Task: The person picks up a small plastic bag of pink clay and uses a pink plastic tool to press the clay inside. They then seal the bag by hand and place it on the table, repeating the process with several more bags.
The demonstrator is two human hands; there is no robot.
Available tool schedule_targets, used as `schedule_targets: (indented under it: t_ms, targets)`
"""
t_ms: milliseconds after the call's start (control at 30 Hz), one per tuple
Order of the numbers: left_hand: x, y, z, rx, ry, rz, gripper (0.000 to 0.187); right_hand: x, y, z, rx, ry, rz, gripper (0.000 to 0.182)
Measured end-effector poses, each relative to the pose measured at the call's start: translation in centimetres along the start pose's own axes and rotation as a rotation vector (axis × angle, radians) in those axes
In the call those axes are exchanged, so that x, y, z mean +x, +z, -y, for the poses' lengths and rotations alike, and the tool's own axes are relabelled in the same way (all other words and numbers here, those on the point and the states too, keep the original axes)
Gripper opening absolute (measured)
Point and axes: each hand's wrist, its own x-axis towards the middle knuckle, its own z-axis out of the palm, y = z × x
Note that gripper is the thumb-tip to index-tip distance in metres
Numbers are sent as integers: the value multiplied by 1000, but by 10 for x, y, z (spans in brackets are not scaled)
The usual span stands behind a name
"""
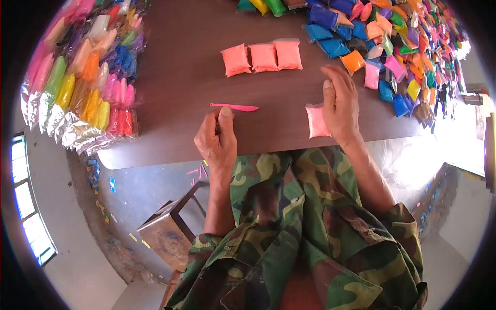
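Observation:
My left hand [217, 135] is at the near part of the table with curled fingers, its thumb and forefinger closed at the handle of a pink plastic knife [243, 107]. The blade points right. On the right, my right hand [342, 106] is held with its fingers stretched out and thumb apart, overlapping the edge of a light pink packet [316, 122]. Part of that packet is hidden behind the hand. Farther back, three coral-pink packets [264, 57] lie side by side in a row.
Clear bags of colourful packets [93, 77] are stacked at the table's left side. A large heap of small coloured packets [382, 41] covers the right. The brown table [175, 88] ends just before my lap. A metal-framed stool [170, 222] stands below on the left.

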Motion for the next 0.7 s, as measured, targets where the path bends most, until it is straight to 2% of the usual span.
schedule_targets:
  t_ms: [133, 233, 533, 700]
  targets:
    - [1, -1, -2, 38, -1, 19, 32, -17, 12, 10, -188, -45, 78, 34]
    - [0, -3, -1, 78, -14, 34, 31, -12, 7, 12, -131, 64, 140, 37]
    - [2, -3, -10, 35, -113, 84, 28, -16, 13, 8, -198, -18, 136, 43]
    - [3, -3, -9, 35, -86, 103, 29, -11, 12, 15, -247, -11, 142, 39]
